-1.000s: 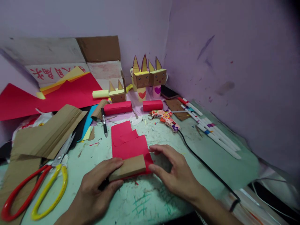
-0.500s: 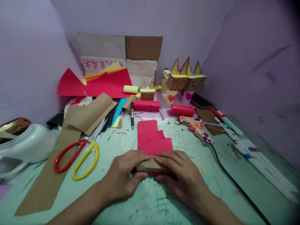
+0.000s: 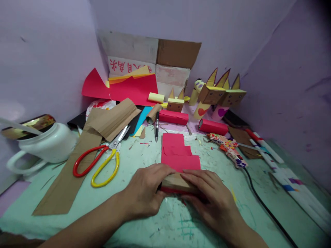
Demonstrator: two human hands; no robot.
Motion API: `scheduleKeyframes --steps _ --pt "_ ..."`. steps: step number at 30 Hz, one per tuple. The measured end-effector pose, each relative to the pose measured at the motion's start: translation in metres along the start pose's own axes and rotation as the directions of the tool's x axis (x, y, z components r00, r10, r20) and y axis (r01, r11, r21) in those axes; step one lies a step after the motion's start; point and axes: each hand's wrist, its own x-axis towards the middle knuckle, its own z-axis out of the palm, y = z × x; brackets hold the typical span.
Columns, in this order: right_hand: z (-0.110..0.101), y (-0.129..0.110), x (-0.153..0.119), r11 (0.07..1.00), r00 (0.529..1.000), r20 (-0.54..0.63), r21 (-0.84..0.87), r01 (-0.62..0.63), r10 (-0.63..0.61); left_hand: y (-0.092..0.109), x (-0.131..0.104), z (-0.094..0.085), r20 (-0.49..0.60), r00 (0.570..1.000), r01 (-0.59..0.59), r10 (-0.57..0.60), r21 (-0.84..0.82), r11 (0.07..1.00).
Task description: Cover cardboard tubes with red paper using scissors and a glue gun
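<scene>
So, using the brown cardboard roll [image 3: 178,182] as the clock's centre: it sits on the pale green worktop [image 3: 141,156], at the near end of a stepped red paper sheet [image 3: 181,162] stretching off toward 12. Both hands are gripping it, left hand [image 3: 148,187] curled round the 9 o'clock end, right hand [image 3: 213,193] over the 3 o'clock end, thumbs on the near side. Black-and-silver pen [image 3: 157,127] is at 11, red paper-covered tube [image 3: 214,127] at 1, flower-patterned glue gun [image 3: 229,148] at 2. Red-and-yellow-handled metal scissors [image 3: 113,146] lie between 9 and 10.
</scene>
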Motion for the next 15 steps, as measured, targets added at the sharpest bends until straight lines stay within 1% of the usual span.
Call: scheduleKeyframes --steps 6,8,10,12,13,14,15 --pt "-0.004 -0.002 -0.003 0.999 0.998 0.058 -0.027 -0.022 0.024 -0.004 -0.003 0.004 -0.001 1.000 -0.003 0.003 0.019 1.000" --pt "-0.009 -0.003 -0.005 0.999 0.998 0.063 -0.028 -0.029 0.031 -0.005 -0.003 0.004 -0.007 1.000 -0.013 0.014 0.026 1.000" --pt "-0.016 -0.001 -0.007 0.998 0.997 0.043 -0.020 -0.058 0.058 -0.005 -0.003 0.004 -0.015 0.999 -0.028 0.029 0.035 0.999" --pt "-0.027 0.005 -0.007 0.991 0.991 -0.036 -0.026 -0.130 0.129 -0.006 -0.004 0.006 -0.028 0.999 -0.043 0.044 0.030 0.999" --pt "-0.034 0.011 -0.008 0.981 0.977 -0.104 -0.041 -0.191 0.186 -0.008 -0.005 0.007 -0.037 0.998 -0.051 0.052 0.025 0.998" --pt "-0.042 0.019 -0.008 0.961 0.950 -0.180 -0.058 -0.271 0.257 -0.009 -0.005 0.008 -0.049 0.997 -0.056 0.057 0.023 0.998" --pt "-0.050 0.029 -0.009 0.927 0.907 -0.255 -0.077 -0.366 0.337 -0.010 -0.006 0.009 -0.060 0.996 -0.060 0.061 0.025 0.998"
